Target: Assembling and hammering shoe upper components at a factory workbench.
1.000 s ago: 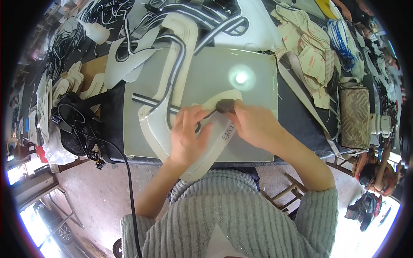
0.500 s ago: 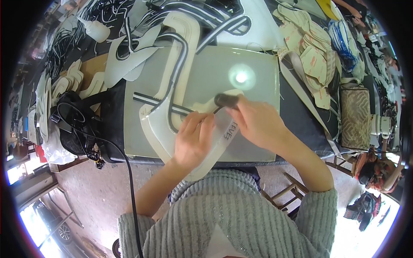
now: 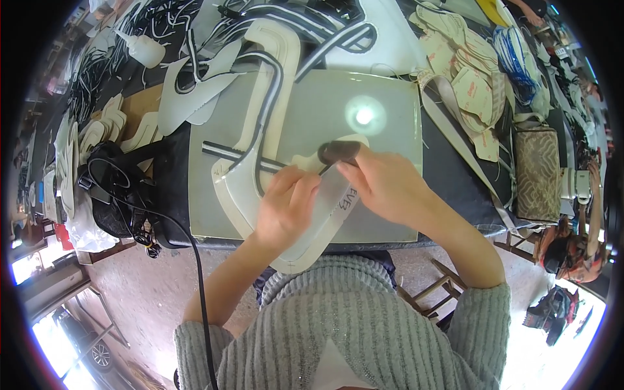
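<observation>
A white curved shoe-upper-like piece (image 3: 242, 188) with cream borders lies on the grey-green board in front of me. A black-and-white striped strip (image 3: 265, 110) runs down along its curve. Another short length of it crosses the piece near my left hand (image 3: 286, 205), whose fingers are curled and pinched on the strip at the inner edge. To its right, my right hand (image 3: 390, 182) is closed around a dark, round-ended tool (image 3: 335, 153), held over the piece's inner edge. Its working end is hidden, so the kind of tool cannot be told.
The board (image 3: 390, 224) covers the table's near part. A white squeeze bottle (image 3: 146, 51) lies far left among loose strips. Cut cream pieces (image 3: 471, 91) are piled right, beside a patterned case (image 3: 537, 172). A black cable (image 3: 198, 279) hangs over the left edge.
My left hand has shifted slightly left and nearer to me. My right hand and the dark tool have moved a little left.
</observation>
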